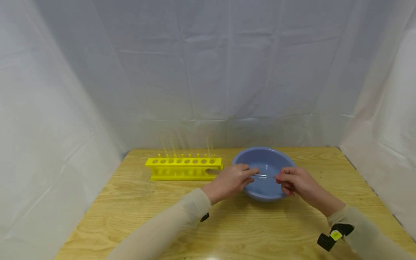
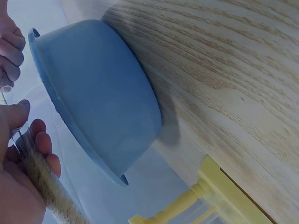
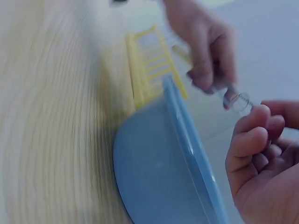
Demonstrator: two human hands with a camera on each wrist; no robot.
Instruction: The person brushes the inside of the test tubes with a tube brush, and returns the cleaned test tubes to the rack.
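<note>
Over the blue basin point(image 1: 266, 197), my left hand point(image 1: 232, 180) holds a glass test tube point(image 2: 60, 205) with its fingers and thumb curled round it. Brownish bristles of a test tube brush point(image 2: 41, 175) show inside the glass. The tube's closed end points left, toward the yellow rack, and its mouth faces my right hand point(image 1: 297, 182). With thumb and fingertips, that hand pinches the brush's thin twisted wire point(image 3: 251, 103) just outside the mouth. Both hands are above the basin's rim, and the tube lies nearly level between them.
Left of the basin stands a yellow test tube rack point(image 1: 183, 162) with a row of holes and pegs. Several clear test tubes, one a right-hand tube point(image 1: 210, 145), stand in it. The wooden table point(image 1: 253, 231) has white sheeting point(image 1: 208, 79) behind and at both sides.
</note>
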